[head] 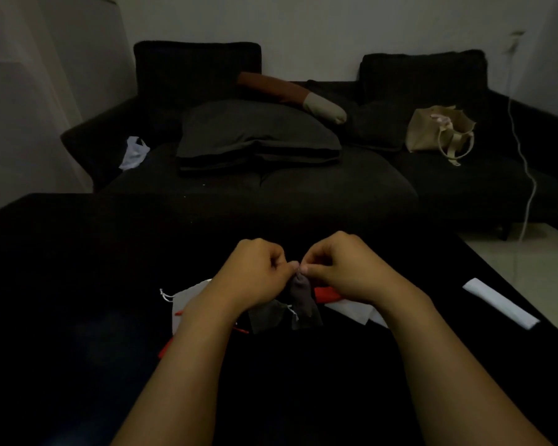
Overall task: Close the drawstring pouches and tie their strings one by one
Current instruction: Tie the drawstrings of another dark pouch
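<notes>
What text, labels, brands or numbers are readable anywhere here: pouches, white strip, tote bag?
None readable.
Dark pouch pinched by left hand and right hand: no print visible.
White strip on the table: blank.
Beige tote bag on the sofa: no lettering visible; frame is dim.

I'm sitting at a black table (pixel 78 268) w/ a folded white strip (pixel 500 303) lying near its right edge. Beyond it, a dark sofa (pixel 303 185) is holding a grey cushion (pixel 258 133), a brown-and-cream bolster (pixel 290 93), a beige tote bag (pixel 438 130) & a white plastic bag (pixel 134 152). A white cable (pixel 525 169) is hanging down at right.
</notes>
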{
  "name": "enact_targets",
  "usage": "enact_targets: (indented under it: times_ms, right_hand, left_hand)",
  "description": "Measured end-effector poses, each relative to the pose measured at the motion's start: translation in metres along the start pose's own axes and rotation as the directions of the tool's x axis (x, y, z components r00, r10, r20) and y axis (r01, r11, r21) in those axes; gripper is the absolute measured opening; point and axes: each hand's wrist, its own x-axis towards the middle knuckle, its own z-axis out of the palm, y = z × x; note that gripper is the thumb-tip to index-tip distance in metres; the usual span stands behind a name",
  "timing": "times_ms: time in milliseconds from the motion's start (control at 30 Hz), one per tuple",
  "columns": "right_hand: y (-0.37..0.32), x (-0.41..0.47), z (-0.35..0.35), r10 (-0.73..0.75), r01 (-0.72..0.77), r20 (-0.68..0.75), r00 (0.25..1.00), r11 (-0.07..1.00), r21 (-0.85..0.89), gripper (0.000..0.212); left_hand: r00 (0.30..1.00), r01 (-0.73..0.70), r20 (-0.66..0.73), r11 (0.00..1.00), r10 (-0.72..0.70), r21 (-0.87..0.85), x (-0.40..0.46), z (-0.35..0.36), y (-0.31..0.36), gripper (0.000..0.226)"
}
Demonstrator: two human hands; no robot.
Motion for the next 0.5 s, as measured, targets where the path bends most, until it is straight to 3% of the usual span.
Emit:
enact_targets:
  times_ms: [100,233,500]
  right_hand:
    - [-0.0002,0.0009,-0.0027,0.018,-0.018,-0.019,1.000,1.000,-0.006,0.010]
    - [0.0003,-0.0018,-0.0051,-0.028,0.030,-0.017,0.999,0.994,0.108,0.018]
    - [-0.0013,-0.0039,-0.0066,-0.109,0.117,-0.057,0.992,0.976,0.184,0.015]
  left_hand:
    - [0.999,-0.034,0.017,0.985,0.038,-0.168,0.0016,-0.0002,0.0017,0.033]
    - [0.996,-0.079,-0.017,0.817,0.085,-0.572,0.0011,0.0036,0.0026,0.026]
    - [1.000,-0.014,-0.022,0.703,-0.003,-0.711,-0.0005,-0.0033,-0.0003,0.021]
